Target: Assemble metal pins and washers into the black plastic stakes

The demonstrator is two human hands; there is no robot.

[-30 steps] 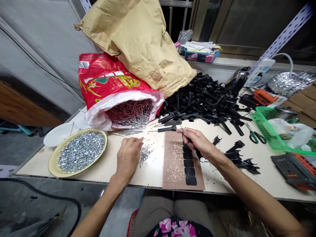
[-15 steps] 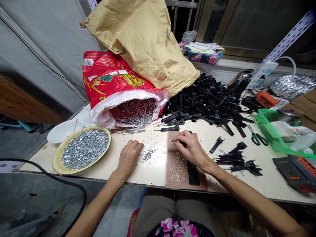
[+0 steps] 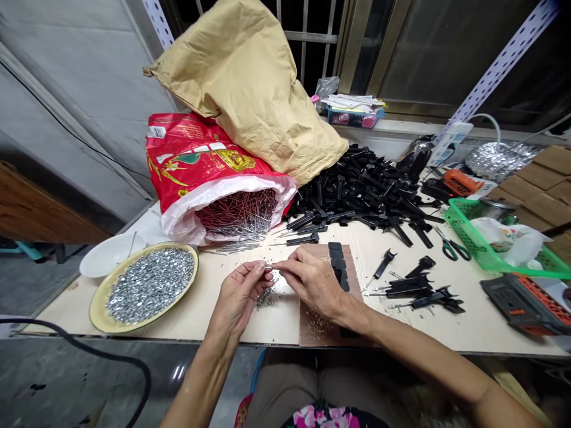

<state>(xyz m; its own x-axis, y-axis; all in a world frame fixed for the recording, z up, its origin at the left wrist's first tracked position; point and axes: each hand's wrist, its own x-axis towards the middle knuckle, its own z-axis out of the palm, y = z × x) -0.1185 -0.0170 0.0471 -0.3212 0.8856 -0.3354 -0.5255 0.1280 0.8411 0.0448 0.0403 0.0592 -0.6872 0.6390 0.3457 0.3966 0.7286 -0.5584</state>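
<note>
A loose pinch could let the thin metal piece (image 3: 268, 267) drop among the loose washers (image 3: 266, 299) just below, where its small size would make it hard to spot; a sleeveless right forearm brushing the black clips (image 3: 408, 288) on the right could also scatter them. The left hand (image 3: 236, 292) is nearly closed, thumb and fingertips pinching the piece's left end. The right hand (image 3: 320, 286), above the brown board (image 3: 355, 276), is half curled, its fingertips together at the right end; its palm is hidden

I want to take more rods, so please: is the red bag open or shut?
Open. The red bag lies mouth wide, thin rods showing inside.
</note>
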